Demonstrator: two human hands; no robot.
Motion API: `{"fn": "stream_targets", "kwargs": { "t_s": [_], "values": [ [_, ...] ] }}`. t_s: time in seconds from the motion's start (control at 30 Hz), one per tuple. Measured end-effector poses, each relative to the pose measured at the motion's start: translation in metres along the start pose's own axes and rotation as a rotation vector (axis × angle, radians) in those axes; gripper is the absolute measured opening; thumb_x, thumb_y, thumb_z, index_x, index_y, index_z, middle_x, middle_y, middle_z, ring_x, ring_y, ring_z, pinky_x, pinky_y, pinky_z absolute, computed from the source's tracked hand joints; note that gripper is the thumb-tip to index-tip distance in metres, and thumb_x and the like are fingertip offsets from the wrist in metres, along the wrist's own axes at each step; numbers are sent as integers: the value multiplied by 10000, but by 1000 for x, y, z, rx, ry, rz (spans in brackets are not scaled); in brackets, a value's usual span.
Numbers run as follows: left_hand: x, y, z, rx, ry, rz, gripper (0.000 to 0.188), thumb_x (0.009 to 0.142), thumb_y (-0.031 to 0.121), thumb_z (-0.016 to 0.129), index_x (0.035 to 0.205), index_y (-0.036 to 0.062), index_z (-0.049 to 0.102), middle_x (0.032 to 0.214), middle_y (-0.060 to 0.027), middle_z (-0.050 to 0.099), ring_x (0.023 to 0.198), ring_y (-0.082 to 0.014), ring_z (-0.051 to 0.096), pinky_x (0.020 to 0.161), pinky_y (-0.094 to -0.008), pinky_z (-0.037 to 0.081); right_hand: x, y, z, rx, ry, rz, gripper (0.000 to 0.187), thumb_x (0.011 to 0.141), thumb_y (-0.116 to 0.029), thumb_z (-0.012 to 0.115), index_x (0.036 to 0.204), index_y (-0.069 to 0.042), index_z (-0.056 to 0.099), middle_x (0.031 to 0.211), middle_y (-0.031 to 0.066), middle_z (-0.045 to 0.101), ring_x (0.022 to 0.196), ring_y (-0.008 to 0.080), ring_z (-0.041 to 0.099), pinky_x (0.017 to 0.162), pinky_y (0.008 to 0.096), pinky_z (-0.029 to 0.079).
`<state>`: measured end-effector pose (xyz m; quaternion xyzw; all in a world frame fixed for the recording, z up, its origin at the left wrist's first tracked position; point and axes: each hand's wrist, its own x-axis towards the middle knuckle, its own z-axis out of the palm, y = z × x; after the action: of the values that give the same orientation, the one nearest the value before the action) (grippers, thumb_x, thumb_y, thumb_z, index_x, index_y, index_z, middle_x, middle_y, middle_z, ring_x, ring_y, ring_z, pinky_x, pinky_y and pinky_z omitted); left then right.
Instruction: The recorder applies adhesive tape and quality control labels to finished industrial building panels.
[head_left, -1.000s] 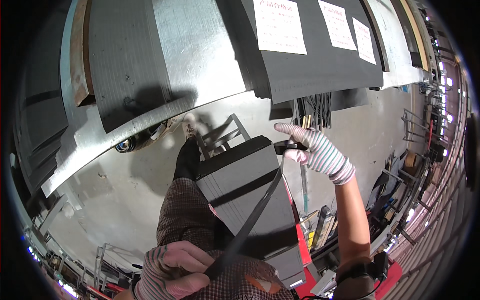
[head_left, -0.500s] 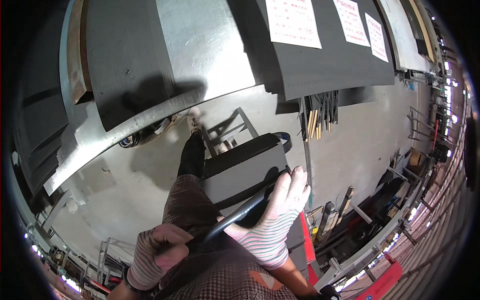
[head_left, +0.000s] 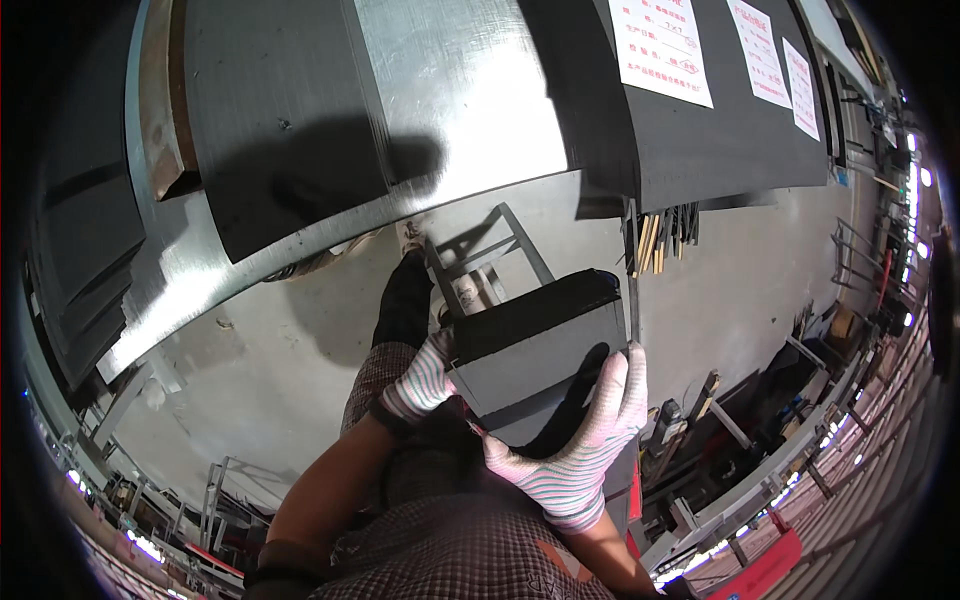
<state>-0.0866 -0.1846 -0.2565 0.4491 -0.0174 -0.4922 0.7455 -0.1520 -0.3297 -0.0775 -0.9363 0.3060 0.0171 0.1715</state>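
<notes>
A dark grey block [head_left: 540, 350] with a black top strip lies in front of my body, its layers and material hard to make out. My left hand [head_left: 420, 382], in a striped knit glove, is against the block's left end, its fingers bent around the edge and partly hidden. At the block's near right side is my right hand [head_left: 580, 450], gloved the same way. Its thumb and fingers are spread wide, holding nothing, and a dark shadow falls on the block beside them.
A metal-topped table [head_left: 470, 110] carries dark sheets [head_left: 290, 130] and printed white papers [head_left: 665, 50]. Below it stand a grey metal frame [head_left: 525, 245] and a bundle of thin sticks [head_left: 660, 240]. Racks and a red bar [head_left: 760, 572] line the right.
My left hand has moved up and right, from near my lap to the block's left end. The shiny dark strip that ran between my hands no longer shows. My right hand remains spread.
</notes>
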Motion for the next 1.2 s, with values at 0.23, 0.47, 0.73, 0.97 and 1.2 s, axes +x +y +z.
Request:
{"fn": "stream_targets", "kwargs": {
  "t_s": [0.23, 0.47, 0.73, 0.97, 1.2],
  "values": [
    [85, -31, 19, 282, 188, 87, 518, 1045, 388, 508, 1452, 74, 440, 1325, -145, 583, 1229, -164, 560, 1064, -286, 436, -1, -5, 3, 7, -21, 15, 1203, 630, -535, 834, 1507, 48, 252, 1486, 352, 262, 1358, 489, 324, 1107, 570, 289],
    [9, 10, -5, 87, 39, -237, 479, 947, 180, 643, 1373, 27, 485, 1193, -80, 612, 1115, -136, 577, 1016, -305, 458, 3, -12, 0, 25, 14, 19, 1160, 635, -536, 818, 1493, 39, 288, 1471, 358, 300, 1339, 491, 353, 1097, 571, 313],
    [-89, 145, 42, 449, 50, -82, 240, 906, -8, 621, 1129, 53, 560, 1038, -98, 607, 942, -253, 614, 871, -373, 506, 6, -3, -4, 119, 179, -29, 968, 620, -693, 723, 1286, -22, 517, 1297, 334, 473, 1102, 520, 513, 931, 568, 417],
    [65, 205, 114, 1201, -306, 359, 283, 919, 105, 609, 1196, 46, 595, 1038, -154, 618, 909, -288, 638, 796, -371, 522, 41, 3, -39, 522, -307, -580, 322, 873, -388, 638, 1031, -107, 638, 854, 92, 616, 841, 280, 613, 803, 444, 478],
    [101, 140, 89, 1028, -537, -14, 145, 939, 21, 588, 1069, 73, 625, 984, -94, 583, 903, -225, 603, 838, -304, 491, 120, 80, -76, 328, -594, -361, 109, 829, -190, 683, 918, -132, 705, 717, 88, 653, 661, 254, 666, 629, 364, 536]
  ]
}}
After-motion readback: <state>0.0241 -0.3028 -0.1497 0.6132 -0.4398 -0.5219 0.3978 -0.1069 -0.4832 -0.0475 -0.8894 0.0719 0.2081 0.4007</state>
